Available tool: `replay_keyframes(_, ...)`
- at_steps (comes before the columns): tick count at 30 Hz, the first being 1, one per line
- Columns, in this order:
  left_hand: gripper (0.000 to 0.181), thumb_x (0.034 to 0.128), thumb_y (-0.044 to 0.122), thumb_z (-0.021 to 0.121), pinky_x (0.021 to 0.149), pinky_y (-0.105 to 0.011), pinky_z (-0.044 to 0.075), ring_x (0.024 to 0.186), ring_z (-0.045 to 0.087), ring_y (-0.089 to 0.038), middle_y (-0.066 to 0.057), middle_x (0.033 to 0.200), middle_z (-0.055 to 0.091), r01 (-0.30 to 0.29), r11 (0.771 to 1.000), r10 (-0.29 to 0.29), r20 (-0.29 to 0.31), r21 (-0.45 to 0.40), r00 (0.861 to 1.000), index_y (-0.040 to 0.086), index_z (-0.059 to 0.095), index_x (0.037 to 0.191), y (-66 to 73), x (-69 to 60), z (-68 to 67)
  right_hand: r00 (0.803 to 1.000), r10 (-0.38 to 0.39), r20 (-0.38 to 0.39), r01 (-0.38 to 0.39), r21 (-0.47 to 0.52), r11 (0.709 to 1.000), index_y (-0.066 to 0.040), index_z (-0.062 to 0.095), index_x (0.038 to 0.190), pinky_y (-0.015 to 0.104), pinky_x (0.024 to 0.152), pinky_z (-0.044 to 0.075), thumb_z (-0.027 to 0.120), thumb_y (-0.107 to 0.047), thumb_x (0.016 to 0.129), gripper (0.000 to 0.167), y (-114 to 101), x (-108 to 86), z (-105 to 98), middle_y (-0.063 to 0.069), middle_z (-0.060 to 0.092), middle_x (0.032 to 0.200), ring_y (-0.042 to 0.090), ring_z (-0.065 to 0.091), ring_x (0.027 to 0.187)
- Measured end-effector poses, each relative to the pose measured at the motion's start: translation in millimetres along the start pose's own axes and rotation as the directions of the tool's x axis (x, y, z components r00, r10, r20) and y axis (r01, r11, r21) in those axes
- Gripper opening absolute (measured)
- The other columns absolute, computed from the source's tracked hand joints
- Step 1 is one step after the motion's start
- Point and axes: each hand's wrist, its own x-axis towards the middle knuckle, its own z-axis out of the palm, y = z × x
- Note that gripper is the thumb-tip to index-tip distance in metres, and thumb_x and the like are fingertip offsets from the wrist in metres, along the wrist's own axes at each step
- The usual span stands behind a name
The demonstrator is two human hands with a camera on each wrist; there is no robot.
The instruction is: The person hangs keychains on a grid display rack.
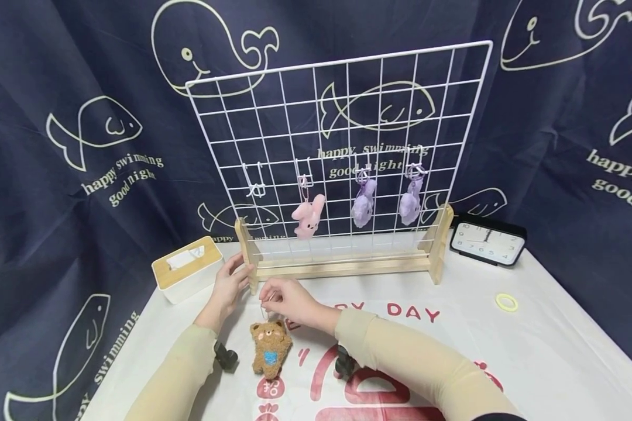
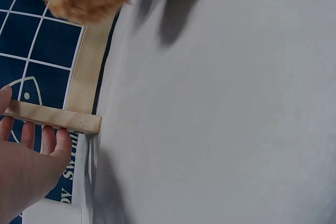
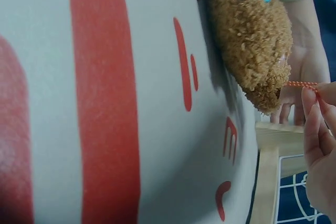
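Observation:
My right hand [image 1: 293,301] pinches the thin orange cord [image 3: 302,83] of a plush bear charm between thumb and fingers. The brown curly bear [image 1: 270,346] with a blue patch on its belly hangs from it in front of the rack. At the rack's left end, my left hand [image 1: 230,285] grips the wooden upright [image 2: 52,116], thumb on one side and fingers on the other. A white wire grid [image 1: 347,111] stands in this wooden base. From its hooks hang a pink bunny charm [image 1: 308,217] and two purple plush charms [image 1: 364,204]. The leftmost hook [image 1: 256,188] carries no charm.
A white tissue box [image 1: 186,269] with a wooden lid stands left of the rack. To the right are a black-framed clock [image 1: 487,242] and a pale yellow ring [image 1: 507,302]. Dark blue printed fabric hangs behind the table.

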Motion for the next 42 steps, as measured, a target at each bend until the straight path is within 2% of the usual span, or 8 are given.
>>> replay_keyframes(13,0.059,0.1041,0.003,0.055,0.117,-0.046,0.038,0.14,0.039,-0.041,-0.023,0.158,0.031,0.008,1.0,-0.008,0.007,-0.007,1.0,0.0,0.03,0.157,2.7,-0.6,-1.3,0.999,-0.023,-0.029,0.023,0.001,1.0,-0.007,0.067,0.097,0.022,0.078,0.057,0.074,-0.001,0.091,0.011,-13,-0.8,-18,0.001,0.071,0.089,0.004,0.064,0.081)
replay_keyframes(21,0.057,0.1044,0.004,0.055,0.115,-0.044,0.041,0.138,0.041,-0.04,-0.022,0.157,0.034,0.009,1.0,-0.009,-0.001,0.006,1.0,0.0,0.032,0.157,0.7,-1.5,-1.9,0.997,-0.069,-0.035,0.068,-0.017,0.998,-0.006,0.067,0.097,0.023,0.074,0.056,0.073,-0.002,0.092,0.009,-25,5.0,-35,0.001,0.069,0.087,0.006,0.063,0.079)
replay_keyframes(33,0.058,0.1036,0.004,0.057,0.118,-0.047,0.038,0.14,0.041,-0.041,-0.023,0.157,0.033,0.005,1.0,-0.005,-0.001,0.011,1.0,-0.001,0.033,0.156,-0.1,-1.8,-0.1,0.988,-0.114,-0.101,0.107,-0.076,0.991,-0.004,0.068,0.097,0.021,0.069,0.055,0.073,0.0,0.091,0.009,-35,17.2,-52,0.003,0.07,0.087,0.005,0.062,0.076)
replay_keyframes(42,0.058,0.1036,0.005,0.057,0.118,-0.048,0.036,0.14,0.04,-0.041,-0.022,0.158,0.033,0.003,1.0,-0.003,-0.003,0.014,1.0,0.0,0.034,0.156,1.2,-1.7,0.7,0.982,-0.107,-0.159,0.091,-0.101,0.991,-0.006,0.068,0.096,0.021,0.068,0.056,0.074,0.0,0.09,0.011,-44,27.2,-61,0.004,0.071,0.089,0.005,0.063,0.076)
